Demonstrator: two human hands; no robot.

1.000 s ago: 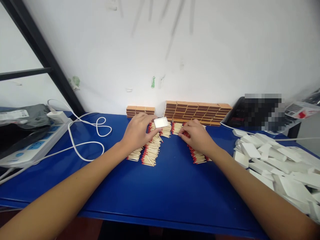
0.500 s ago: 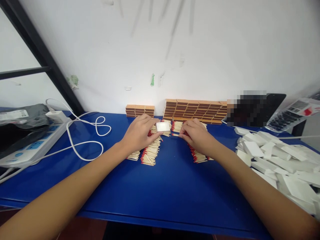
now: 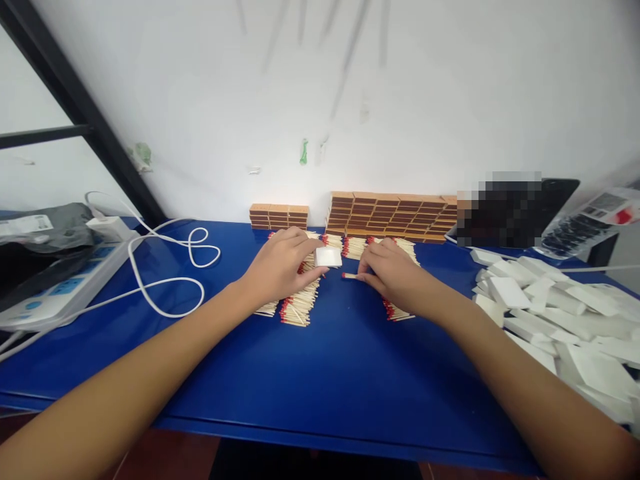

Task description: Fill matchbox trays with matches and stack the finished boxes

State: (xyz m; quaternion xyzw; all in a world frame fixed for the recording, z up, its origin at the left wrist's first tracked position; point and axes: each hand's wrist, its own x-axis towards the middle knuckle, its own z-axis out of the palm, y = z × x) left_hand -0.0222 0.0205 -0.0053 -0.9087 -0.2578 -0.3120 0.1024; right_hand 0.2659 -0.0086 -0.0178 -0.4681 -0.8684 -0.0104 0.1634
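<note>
Before a white wall [image 3: 200, 100], over a blue table [image 3: 320, 373], the left hand [image 3: 280, 263] pinches a small white tray [image 3: 328, 257], right of which the right hand [image 3: 393, 267], fingertips closed, grips a match [image 3: 351, 276], while many loose matches [image 3: 299, 311] lie unboxed on both sides and stacked matchboxes [image 3: 393, 217] stand behind.

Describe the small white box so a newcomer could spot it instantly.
On the blue table, find the left hand near the laid-out matches. It grips the small white box, unlike the other white pieces, which lie heaped at the table's right.
</note>
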